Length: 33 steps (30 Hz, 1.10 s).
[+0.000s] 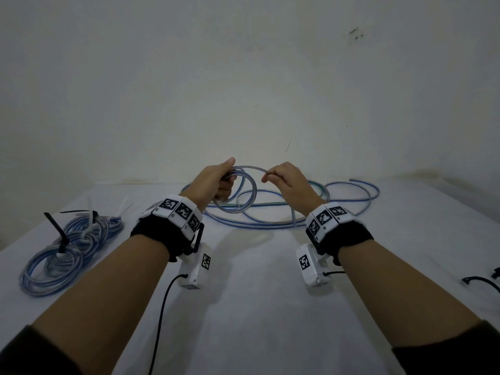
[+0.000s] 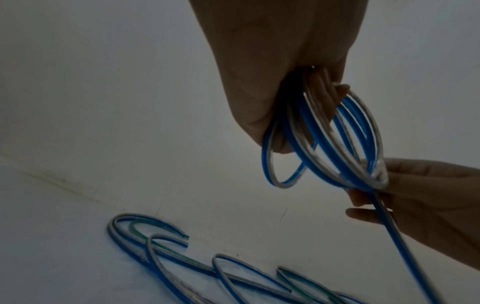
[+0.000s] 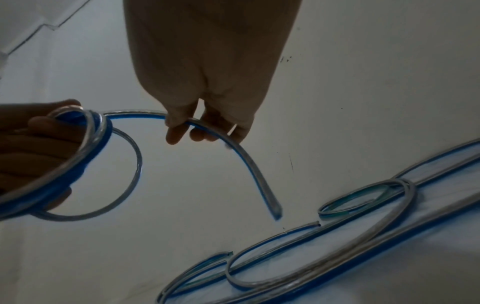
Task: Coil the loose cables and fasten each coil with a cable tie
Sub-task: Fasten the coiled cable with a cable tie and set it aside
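The left hand (image 1: 213, 182) is clamped round a small bundle of loops (image 1: 238, 193) of blue-and-clear cable, held up above the bench (image 1: 257, 307). The right hand (image 1: 289, 180) pinches the free tail of that same cable (image 3: 233, 148) between thumb and fingers, just beside the bundle; in the right wrist view the cut end (image 3: 277, 214) hangs loose below the fingers. So this coil looks nearly wound: only the short tail remains to be laid in.

The next move probably calls for bringing that tail round onto the loops in the left hand, keeping the bundle squeezed so it does not spring open, then freeing the right hand to fetch a tie.

Beyond the hands, more loose cables (image 1: 297, 212) sprawl on the bench by the wall. At the left lie finished coils (image 1: 62, 255), one fastened with a black tie (image 1: 55, 228), and spare pale ties (image 1: 124, 207) lie just behind them.
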Available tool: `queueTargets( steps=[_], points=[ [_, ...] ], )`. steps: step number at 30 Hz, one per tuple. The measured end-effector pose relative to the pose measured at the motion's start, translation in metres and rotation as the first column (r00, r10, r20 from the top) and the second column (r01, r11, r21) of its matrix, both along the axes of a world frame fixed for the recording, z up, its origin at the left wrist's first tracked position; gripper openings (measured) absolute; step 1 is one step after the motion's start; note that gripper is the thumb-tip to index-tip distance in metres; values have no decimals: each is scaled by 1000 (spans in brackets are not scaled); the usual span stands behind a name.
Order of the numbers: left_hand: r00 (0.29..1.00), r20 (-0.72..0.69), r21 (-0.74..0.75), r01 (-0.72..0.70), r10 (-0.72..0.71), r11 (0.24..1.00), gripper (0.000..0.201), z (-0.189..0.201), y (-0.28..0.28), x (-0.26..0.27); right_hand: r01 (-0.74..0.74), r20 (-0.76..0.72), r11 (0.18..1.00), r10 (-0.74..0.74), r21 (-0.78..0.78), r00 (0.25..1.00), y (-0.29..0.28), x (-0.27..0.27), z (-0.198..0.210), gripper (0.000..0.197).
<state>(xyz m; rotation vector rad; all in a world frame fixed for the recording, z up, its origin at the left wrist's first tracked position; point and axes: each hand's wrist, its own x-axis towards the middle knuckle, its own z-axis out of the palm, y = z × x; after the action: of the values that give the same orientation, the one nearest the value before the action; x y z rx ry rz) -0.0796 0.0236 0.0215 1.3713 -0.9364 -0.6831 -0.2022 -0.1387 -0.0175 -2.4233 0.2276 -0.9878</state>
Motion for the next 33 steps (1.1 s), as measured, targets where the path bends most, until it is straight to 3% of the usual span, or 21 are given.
queueTargets(
  steps=[2, 7, 10, 14, 17, 20, 27, 31, 33],
  points=[
    [994, -103, -8, 38, -39, 999, 39, 1, 1, 1, 94, 22, 992, -93, -81, 995, -6, 0, -2, 29],
    [987, -128, -64, 85, -93, 994, 35, -3, 1, 0, 169, -34, 985, -168, 21, 985, -6, -4, -2, 16],
    [985, -148, -111, 74, -90, 991, 35, -2, 3, 0, 103, -62, 978, -93, 184, 994, -4, -8, -8, 16],
    [985, -149, -141, 68, -89, 988, 34, -3, 1, 1, -18, -88, 974, 39, 228, 995, 1, -12, -11, 20],
    [954, -286, -162, 48, -94, 986, 35, -2, -4, 4, -137, -92, 951, 168, 276, 981, 7, -10, -14, 33],
    [931, -356, -195, 12, -83, 981, 32, -3, -7, 6, -142, -94, 973, 161, 182, 982, 10, -8, -18, 29],
    [954, -281, -303, 18, -108, 953, 31, -10, -13, -4, -103, 39, 994, 104, -48, 994, 23, 0, -14, 6],
    [912, -372, -332, 44, -173, 942, 35, -9, -16, -11, -90, 60, 994, 94, -68, 994, 30, 4, -15, 8],
    [897, -391, -345, 65, -207, 936, 27, -8, -17, -13, -79, 76, 995, 83, -54, 994, 35, 4, -15, 11]
  ],
)
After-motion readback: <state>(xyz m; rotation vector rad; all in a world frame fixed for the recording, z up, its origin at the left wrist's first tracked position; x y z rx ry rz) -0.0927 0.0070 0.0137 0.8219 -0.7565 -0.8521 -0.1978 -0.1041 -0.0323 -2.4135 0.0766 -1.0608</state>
